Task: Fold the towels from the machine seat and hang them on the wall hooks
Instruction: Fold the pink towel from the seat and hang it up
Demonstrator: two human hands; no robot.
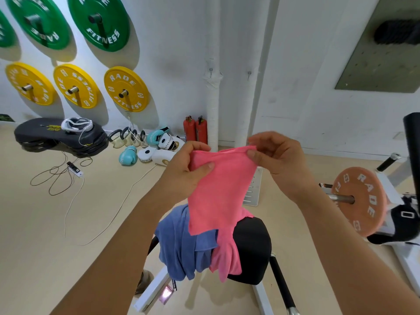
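Observation:
I hold a pink towel (218, 192) up in front of me by its top edge. My left hand (188, 169) pinches the left corner and my right hand (275, 155) pinches the right corner. The towel hangs down over the black machine seat (252, 248), its lower end draped on the seat. A blue towel (181, 244) lies crumpled on the left side of the seat, partly under the pink one. Two small wall hooks (211, 70) (249, 73) are on the white wall and pipe ahead, both bare.
Green and yellow weight plates (126, 89) hang on the wall at left. Black mats (59, 135), boxing gloves (156, 144), kettlebells, cables and two red fire extinguishers (195, 130) lie on the floor. A machine with a pink plate (361, 201) stands at right.

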